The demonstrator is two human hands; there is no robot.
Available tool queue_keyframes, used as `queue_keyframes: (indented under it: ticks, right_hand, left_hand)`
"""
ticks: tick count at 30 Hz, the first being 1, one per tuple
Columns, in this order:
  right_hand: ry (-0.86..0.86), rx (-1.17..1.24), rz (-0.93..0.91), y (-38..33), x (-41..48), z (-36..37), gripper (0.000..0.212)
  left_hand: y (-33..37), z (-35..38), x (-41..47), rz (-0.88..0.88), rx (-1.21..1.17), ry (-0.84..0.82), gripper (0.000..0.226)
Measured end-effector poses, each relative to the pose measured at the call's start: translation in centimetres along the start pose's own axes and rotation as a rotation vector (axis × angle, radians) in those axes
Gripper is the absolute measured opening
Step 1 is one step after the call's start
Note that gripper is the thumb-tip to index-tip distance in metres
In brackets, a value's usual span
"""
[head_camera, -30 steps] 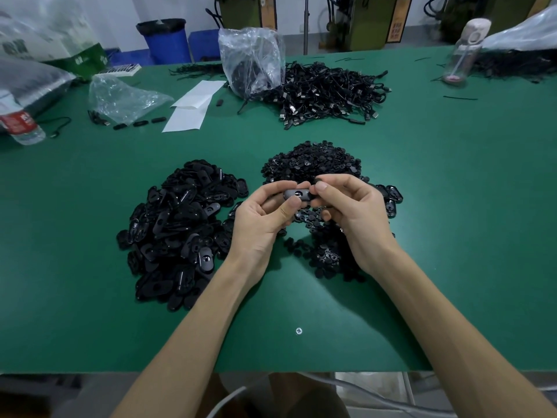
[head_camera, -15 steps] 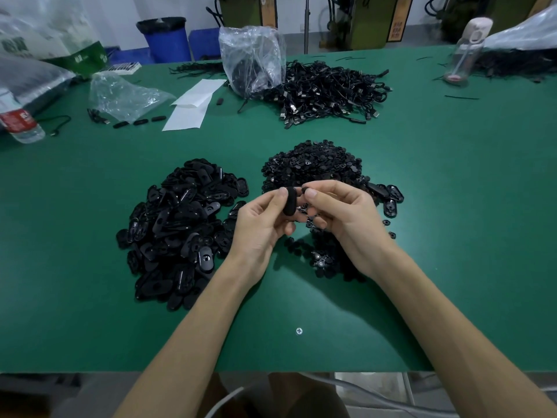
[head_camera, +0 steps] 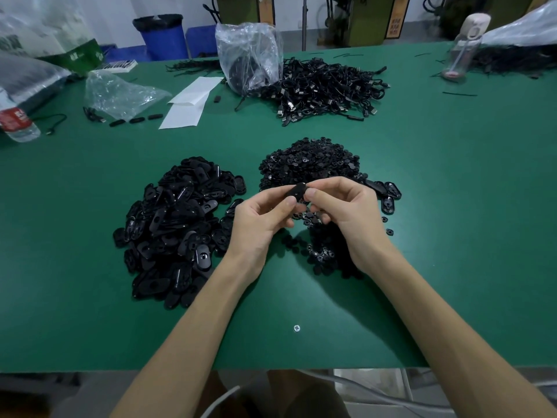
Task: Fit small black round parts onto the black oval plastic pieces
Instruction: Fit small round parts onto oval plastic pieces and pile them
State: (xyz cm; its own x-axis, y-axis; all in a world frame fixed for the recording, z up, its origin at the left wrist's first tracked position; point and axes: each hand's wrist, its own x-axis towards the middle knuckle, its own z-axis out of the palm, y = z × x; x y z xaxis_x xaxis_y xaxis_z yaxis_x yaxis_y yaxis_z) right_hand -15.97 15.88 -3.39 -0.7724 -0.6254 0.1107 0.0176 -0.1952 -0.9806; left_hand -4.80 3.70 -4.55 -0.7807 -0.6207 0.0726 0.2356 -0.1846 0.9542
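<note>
A black oval piece is held above the table between both hands. My left hand pinches its left end with thumb and fingers. My right hand pinches its right end with thumb and forefinger; whether a round part sits under those fingertips is hidden. A heap of black oval pieces lies to the left of my hands. A heap of small black round parts lies behind and under my hands, and some of them trail toward me.
A few oval pieces lie right of the round parts. Farther back are a pile of black cables, a clear bag, white paper, a crumpled bag, a water bottle and a drink bottle. The green table has a screw near me.
The oval piece lay flat between both hands, was turned on edge in my left fingers, and now lies tilted with my right fingertips back on its right end.
</note>
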Motion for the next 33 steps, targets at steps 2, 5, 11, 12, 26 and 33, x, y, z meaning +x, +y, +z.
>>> queue_keyframes:
  ticks: [2, 5, 11, 12, 26, 33]
  right_hand:
    - [0.017, -0.087, -0.047, 0.0, -0.1, 0.1, 0.006]
    - [0.028, -0.189, -0.111, 0.1, -0.2, 0.3, 0.006]
    - [0.060, -0.366, -0.145, 0.1, -0.3, 0.3, 0.005]
    - [0.065, -0.385, -0.153, 0.1, -0.3, 0.4, 0.005]
    - [0.137, -0.678, -0.426, 0.4, -1.0, 1.1, 0.003]
    - [0.040, -0.693, -0.485, 0.6, -1.1, 1.6, 0.018]
  left_hand:
    - [-0.1, 0.0, 0.1, 0.011, 0.028, -0.021, 0.021]
    - [-0.3, 0.0, 0.1, 0.005, 0.039, -0.023, 0.023]
    - [-0.4, 0.2, 0.1, -0.005, 0.025, -0.002, 0.024]
    - [-0.4, 0.2, 0.0, -0.004, 0.022, 0.002, 0.023]
    - [-0.6, 0.2, -0.1, 0.001, 0.045, 0.020, 0.025]
    - [-0.6, 0.1, 0.0, -0.015, 0.019, 0.027, 0.017]
